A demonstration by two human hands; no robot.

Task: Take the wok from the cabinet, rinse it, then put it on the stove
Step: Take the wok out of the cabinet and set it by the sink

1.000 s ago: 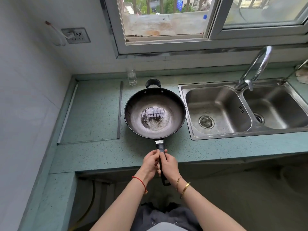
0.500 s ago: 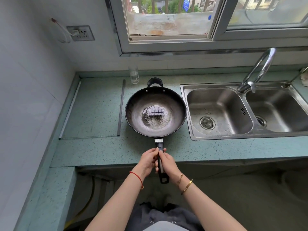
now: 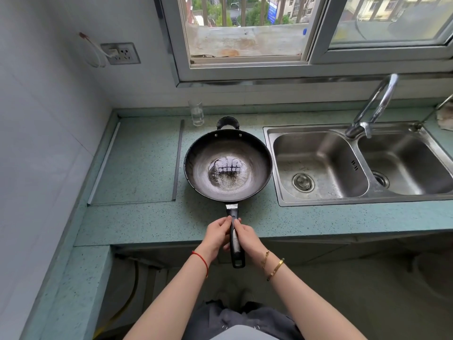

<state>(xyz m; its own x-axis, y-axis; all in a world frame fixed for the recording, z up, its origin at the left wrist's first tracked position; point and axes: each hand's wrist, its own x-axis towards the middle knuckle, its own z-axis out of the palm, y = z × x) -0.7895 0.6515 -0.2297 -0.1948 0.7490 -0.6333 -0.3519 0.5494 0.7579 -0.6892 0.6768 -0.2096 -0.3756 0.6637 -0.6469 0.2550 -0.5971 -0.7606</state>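
A dark round wok (image 3: 228, 165) rests on the green speckled counter (image 3: 147, 224), just left of the steel double sink (image 3: 318, 165). Its shiny bottom reflects the window. Its long black handle (image 3: 235, 239) points toward me over the counter's front edge. My left hand (image 3: 217, 238) and my right hand (image 3: 247, 238) lie on either side of the handle, fingertips touching it near the top, fingers loosely curled around it. A small loop handle (image 3: 227, 122) is on the wok's far side. No stove shows.
A clear glass (image 3: 196, 114) stands behind the wok by the wall. A curved faucet (image 3: 375, 104) rises behind the sink. A rectangular framed panel (image 3: 139, 160) sits in the counter at left. A wall socket (image 3: 121, 53) with a plugged cable is upper left. Open cabinet space lies below.
The wok stays in place on the counter. Both hands have slid slightly back along the handle and their grip looks looser. The camera has tilted up a little.
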